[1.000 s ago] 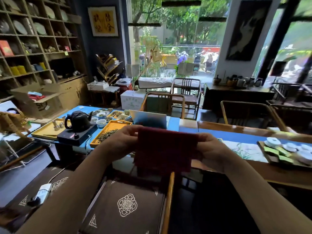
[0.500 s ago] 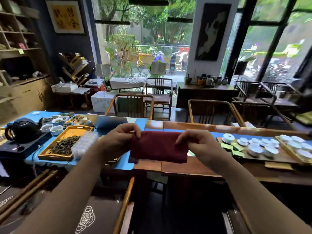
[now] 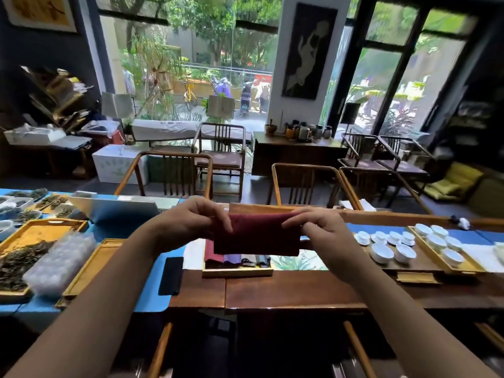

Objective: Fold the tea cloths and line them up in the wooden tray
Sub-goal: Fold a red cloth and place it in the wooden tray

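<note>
Both hands raised above the wooden table (image 3: 272, 291). Left hand (image 3: 188, 223) pinching the left end of a dark red tea cloth (image 3: 256, 237), fingers curled over its top edge. Right hand (image 3: 324, 231) pinching the right end in the same way. Cloth folded to a flat band, stretched level between the two hands, clear of the table.

Just below the cloth, a wooden tray (image 3: 237, 271) standing on the table. Inside it, folded cloths (image 3: 237, 259) lined up side by side: one dark red at the left, then purple, then grey; far part of the tray hidden behind the held cloth.

To the left, a black phone (image 3: 171, 275) flat on a blue mat (image 3: 152, 301), beside a long empty-looking tray (image 3: 90, 268). Further left, a tray of loose tea leaves (image 3: 16, 264). To the right, white cups (image 3: 387, 245) on a dark board, well apart from the wooden tray.
</note>
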